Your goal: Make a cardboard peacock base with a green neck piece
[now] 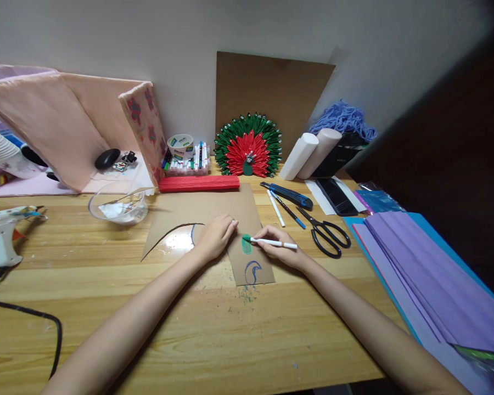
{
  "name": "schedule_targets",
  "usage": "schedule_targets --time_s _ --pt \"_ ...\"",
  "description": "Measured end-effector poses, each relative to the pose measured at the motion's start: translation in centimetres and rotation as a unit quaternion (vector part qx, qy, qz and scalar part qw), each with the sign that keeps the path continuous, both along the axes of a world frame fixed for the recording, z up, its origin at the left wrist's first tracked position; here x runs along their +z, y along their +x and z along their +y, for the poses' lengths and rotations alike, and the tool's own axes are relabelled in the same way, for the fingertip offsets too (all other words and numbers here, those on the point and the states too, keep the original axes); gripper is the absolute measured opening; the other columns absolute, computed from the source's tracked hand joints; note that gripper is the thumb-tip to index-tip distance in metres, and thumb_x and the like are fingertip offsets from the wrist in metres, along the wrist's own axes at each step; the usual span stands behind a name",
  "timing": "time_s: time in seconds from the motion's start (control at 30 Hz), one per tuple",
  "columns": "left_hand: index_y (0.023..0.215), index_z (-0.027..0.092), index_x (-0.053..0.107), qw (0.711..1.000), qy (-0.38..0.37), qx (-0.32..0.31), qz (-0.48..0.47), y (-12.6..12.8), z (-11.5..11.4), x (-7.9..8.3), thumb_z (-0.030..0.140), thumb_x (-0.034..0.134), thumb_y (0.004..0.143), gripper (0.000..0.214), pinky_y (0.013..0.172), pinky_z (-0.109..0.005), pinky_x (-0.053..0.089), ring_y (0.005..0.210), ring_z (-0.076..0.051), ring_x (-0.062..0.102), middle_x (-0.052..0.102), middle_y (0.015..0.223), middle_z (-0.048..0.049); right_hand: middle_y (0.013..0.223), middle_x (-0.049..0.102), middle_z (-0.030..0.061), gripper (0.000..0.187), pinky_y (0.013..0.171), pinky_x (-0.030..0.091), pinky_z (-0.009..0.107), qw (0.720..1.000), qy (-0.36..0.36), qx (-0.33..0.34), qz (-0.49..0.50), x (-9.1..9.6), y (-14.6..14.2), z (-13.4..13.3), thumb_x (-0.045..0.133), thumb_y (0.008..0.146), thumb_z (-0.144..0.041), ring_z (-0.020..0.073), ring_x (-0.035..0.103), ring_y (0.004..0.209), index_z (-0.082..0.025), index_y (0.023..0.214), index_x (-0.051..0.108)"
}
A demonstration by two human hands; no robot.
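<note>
My right hand (280,248) holds a white marker pen (276,243), its tip on a green colored patch (246,244) drawn on brown cardboard (253,200). Below that patch is a blue curved outline (252,272). My left hand (217,236) lies on the cardboard left of the patch, its fingers curled together and pressed onto it. Left of this hand, a curved cut-out in the cardboard has a dark edge. Black-handled scissors (327,233), a blue utility knife (288,195), a white pen (276,209) and a dark blue pen (287,209) lie beyond my right hand.
A glue gun (2,233) with a black cord lies left, near a clear bowl (119,204). A red crepe roll (200,184), a marker box (189,164) and a red-green peacock (249,151) line the back. Purple sheets (428,274) cover the right side.
</note>
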State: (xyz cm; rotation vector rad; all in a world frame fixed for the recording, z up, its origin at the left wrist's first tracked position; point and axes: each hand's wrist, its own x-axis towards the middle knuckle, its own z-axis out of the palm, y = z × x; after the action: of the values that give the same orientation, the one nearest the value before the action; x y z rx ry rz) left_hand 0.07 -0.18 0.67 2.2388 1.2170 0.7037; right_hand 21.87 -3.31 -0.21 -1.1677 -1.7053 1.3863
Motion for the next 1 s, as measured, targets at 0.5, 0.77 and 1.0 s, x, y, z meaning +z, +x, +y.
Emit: schedule_targets --time_s 0.5,0.77,1.0 --pt "0.077 0.019 0.05 1.0 0.008 -0.001 0.009 0.07 0.01 -0.07 0.035 0.022 0.095 0.037 0.073 -0.031 0.04 0.078 -0.017 0.051 0.055 0.082 -0.0043 0.088 0.067 0.0059 0.023 0.065 0.045 0.027 0.999 -0.026 0.022 0.017 0.05 0.06 -0.09 0.062 0.079 -0.039 0.0165 0.061 0.076 -0.018 0.084 0.058" --pt "0.078 0.019 0.05 1.0 0.011 -0.004 0.013 0.05 -0.02 -0.09 0.034 0.022 0.096 0.037 0.074 -0.031 0.04 0.08 -0.018 0.051 0.054 0.083 -0.0046 0.086 0.068 0.0064 0.023 0.063 0.046 0.027 0.999 -0.032 0.034 0.008 0.43 0.37 0.01 0.064 0.077 -0.039 0.0174 0.063 0.076 -0.017 0.081 0.057" --pt "0.077 0.019 0.05 1.0 0.009 -0.002 0.017 0.04 -0.04 -0.03 0.034 0.023 0.095 0.036 0.074 -0.031 0.04 0.079 -0.018 0.051 0.054 0.082 -0.0043 0.086 0.068 0.0061 0.021 0.063 0.046 0.027 0.999 -0.022 0.05 -0.005 0.02 0.65 0.24 0.062 0.078 -0.038 0.0178 0.063 0.076 -0.018 0.081 0.058"
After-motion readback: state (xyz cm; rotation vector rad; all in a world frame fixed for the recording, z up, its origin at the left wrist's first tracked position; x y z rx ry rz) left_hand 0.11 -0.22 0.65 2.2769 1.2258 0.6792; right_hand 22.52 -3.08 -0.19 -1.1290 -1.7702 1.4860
